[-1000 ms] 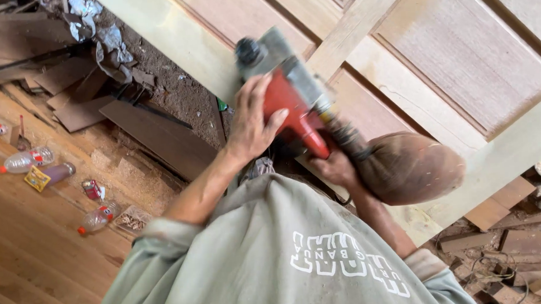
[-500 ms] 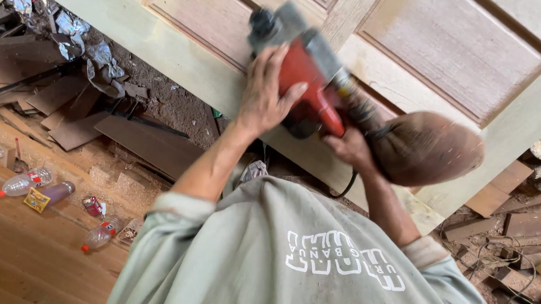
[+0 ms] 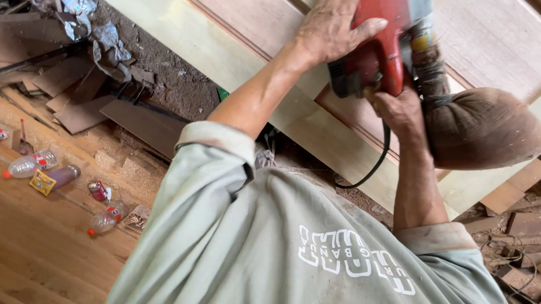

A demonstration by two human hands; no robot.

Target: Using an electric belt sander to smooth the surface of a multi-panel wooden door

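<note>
A red power sander (image 3: 382, 41) is held against a pale wooden door panel (image 3: 241, 44) up at about 1 o'clock in the view. The left hand (image 3: 332, 24) is laid flat over the top of the red body, fingers spread and curled down over the housing, thumb stretched out along the side toward 3 o'clock, so the tool sits right under the palm. The right hand (image 3: 399, 107) is wrapped tight round the rear handle just below, at roughly 6 o'clock from the left hand, with the fingers closed fully around it. A brown cloth dust bag (image 3: 485, 127) is hung off the back of the sander at 4 o'clock, touching the right wrist. A black cord (image 3: 374, 165) is looped down from the handle.

Over at 9 o'clock, a few plastic bottles (image 3: 31, 163) with red caps are scattered on the sawdusty plank floor (image 3: 38, 253), well apart from the hands. Wood offcuts (image 3: 529, 232) are piled at 4 o'clock
</note>
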